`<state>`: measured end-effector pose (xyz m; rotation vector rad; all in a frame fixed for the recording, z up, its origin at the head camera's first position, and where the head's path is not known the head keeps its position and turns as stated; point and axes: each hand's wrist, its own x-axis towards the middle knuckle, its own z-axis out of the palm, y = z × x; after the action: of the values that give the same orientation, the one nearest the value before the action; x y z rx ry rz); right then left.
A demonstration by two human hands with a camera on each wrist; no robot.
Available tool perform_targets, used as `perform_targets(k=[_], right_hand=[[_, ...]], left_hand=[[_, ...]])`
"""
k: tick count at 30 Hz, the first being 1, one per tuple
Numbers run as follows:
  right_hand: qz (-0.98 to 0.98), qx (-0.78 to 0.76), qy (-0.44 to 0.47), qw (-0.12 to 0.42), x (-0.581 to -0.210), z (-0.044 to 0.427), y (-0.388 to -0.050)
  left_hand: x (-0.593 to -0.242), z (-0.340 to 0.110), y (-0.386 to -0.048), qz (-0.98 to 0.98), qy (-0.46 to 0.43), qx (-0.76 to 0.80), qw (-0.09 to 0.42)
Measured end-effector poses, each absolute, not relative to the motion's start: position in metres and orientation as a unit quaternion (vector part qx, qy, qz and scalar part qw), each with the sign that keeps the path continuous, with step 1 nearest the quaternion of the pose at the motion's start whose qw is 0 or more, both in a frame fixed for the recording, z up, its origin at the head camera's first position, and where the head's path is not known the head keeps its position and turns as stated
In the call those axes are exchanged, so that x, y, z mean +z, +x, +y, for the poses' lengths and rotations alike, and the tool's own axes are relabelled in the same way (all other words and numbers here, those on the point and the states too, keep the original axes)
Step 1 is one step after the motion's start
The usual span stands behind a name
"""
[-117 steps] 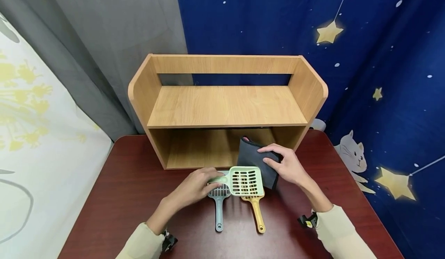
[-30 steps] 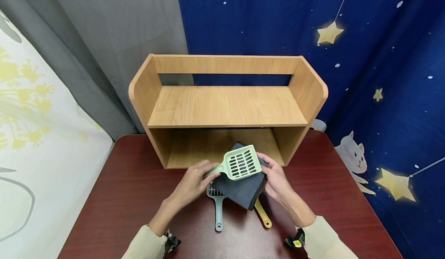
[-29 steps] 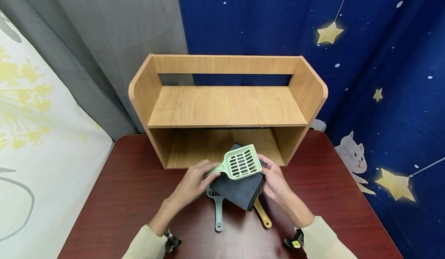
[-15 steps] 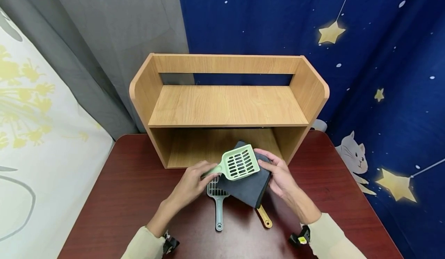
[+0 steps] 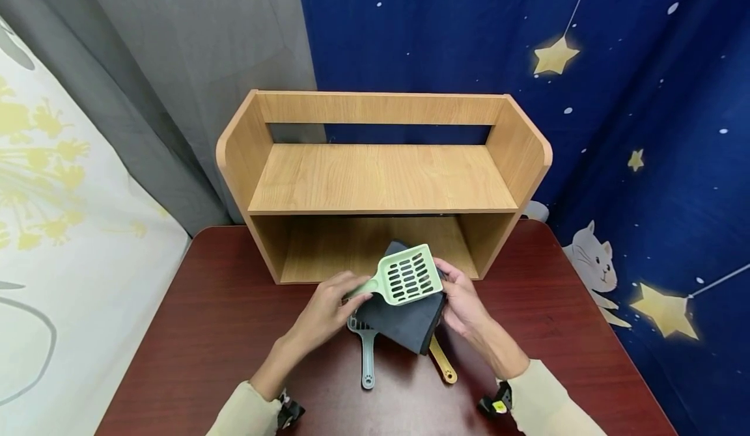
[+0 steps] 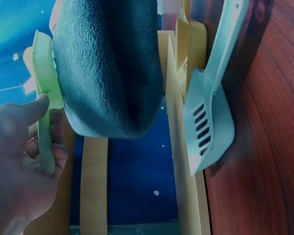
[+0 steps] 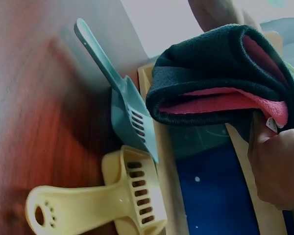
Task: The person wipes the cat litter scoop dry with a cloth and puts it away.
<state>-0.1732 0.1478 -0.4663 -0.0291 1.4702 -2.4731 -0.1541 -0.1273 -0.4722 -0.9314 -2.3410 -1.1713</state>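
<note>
My left hand (image 5: 329, 307) pinches the handle of a pale green slotted litter scoop (image 5: 408, 275), holding it raised above the table. Behind and under that scoop, my right hand (image 5: 465, 302) grips a folded dark grey cloth (image 5: 404, 322) by its right edge. Pink lining (image 7: 210, 100) shows between the cloth's folds in the right wrist view. Below them a blue-grey slotted scoop (image 5: 368, 351) and a yellow slotted scoop (image 5: 443, 361) lie on the table, handles toward me. In the head view the cloth covers most of the yellow scoop's head.
A two-tier wooden shelf (image 5: 383, 179) stands at the back of the dark red table (image 5: 234, 332), just beyond the hands. Behind it hang a grey curtain (image 5: 205, 45) and a blue curtain (image 5: 445, 32) with stars. A white patterned cloth (image 5: 76, 228) hangs at the left.
Since the earliest frame, the cloth has moved left behind the green scoop, which is now raised and tilted. The yellow scoop's handle has shifted slightly right. Lately the right hand swung right, then back left.
</note>
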Motion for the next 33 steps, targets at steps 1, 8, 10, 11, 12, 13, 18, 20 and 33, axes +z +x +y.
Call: perform_targets(k=[1,8,10,11,12,13,18,20,33], right_hand=[[0.509,-0.851,-0.006,0.132,-0.468,0.143,-0.172],[0.509,-0.85,0.007,0.132,-0.474,0.137,-0.17],[0.506,-0.851,-0.008,0.138,-0.472,0.146,-0.173],[0.503,-0.852,-0.019,0.143,-0.47,0.152,-0.174],[0.498,-0.854,-0.029,0.145,-0.468,0.157,-0.176],[0.494,-0.856,-0.041,0.146,-0.466,0.163,-0.177],[0.475,-0.866,-0.07,0.14,-0.455,0.187,-0.181],[0.474,-0.867,-0.07,0.138,-0.453,0.193,-0.182],[0.65,-0.751,-0.114,0.012,-0.449,0.195,-0.162]], left_hand=[[-0.471,-0.126,-0.154,-0.829,-0.331,-0.415,0.178],[-0.467,-0.122,-0.154,-0.829,-0.335,-0.415,0.167],[-0.468,-0.124,-0.155,-0.832,-0.334,-0.412,0.162],[-0.469,-0.125,-0.155,-0.833,-0.334,-0.41,0.159],[-0.469,-0.127,-0.155,-0.835,-0.335,-0.407,0.16],[-0.47,-0.128,-0.155,-0.837,-0.334,-0.403,0.16],[-0.475,-0.137,-0.154,-0.843,-0.334,-0.386,0.167],[-0.477,-0.141,-0.154,-0.848,-0.332,-0.378,0.166],[-0.476,-0.161,-0.154,-0.882,-0.293,-0.332,0.161]])
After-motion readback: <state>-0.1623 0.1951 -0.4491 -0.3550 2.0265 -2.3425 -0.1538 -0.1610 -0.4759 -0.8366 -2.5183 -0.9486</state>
